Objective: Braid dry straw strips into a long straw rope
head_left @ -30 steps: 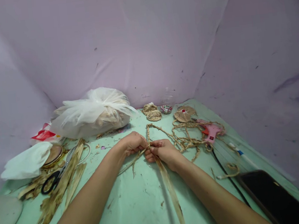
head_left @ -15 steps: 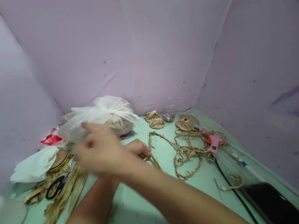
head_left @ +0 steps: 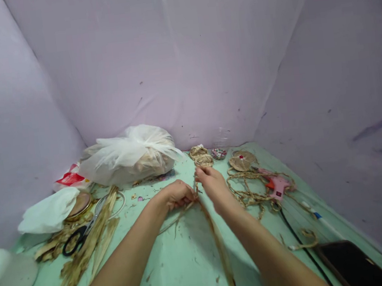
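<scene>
Left of the glue gun (head_left: 278,184), the left hand (head_left: 180,194) pinches the braided cord (head_left: 249,197); the right hand (head_left: 213,187) bunches there, grip unclear. The length beside the gun looks finished; loose strips (head_left: 218,237) remain unbraided.

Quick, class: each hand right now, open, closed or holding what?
Left hand: closed, pinching the twisted fibre cord.
Right hand: fingers curled by the cord; whether it grips cannot be told.

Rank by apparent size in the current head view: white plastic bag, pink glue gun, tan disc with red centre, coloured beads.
1. White plastic bag
2. Pink glue gun and tan disc: too alike to rank
3. Coloured beads
</scene>
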{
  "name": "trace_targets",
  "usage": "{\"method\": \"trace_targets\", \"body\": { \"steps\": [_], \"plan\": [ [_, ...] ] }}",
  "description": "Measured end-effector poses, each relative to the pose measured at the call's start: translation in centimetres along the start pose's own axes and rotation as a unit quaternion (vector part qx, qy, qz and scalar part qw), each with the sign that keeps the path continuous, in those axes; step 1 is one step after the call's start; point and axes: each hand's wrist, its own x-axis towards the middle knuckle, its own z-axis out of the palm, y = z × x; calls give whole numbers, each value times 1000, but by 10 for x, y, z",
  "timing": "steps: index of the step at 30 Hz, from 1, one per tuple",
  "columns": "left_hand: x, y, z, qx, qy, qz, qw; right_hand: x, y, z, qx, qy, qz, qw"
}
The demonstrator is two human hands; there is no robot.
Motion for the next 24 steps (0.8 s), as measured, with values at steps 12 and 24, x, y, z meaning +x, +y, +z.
{"method": "trace_targets", "body": {
  "steps": [12, 24],
  "plan": [
    [4, -2, -4, -14, -44, -21, 999, 13, 45, -31, 232, -274, 313, 879],
    [1, -1, -14, 3, -43, -27, 999, 11, 40, -37, 259, -225, 227, 911]
  ]
}}
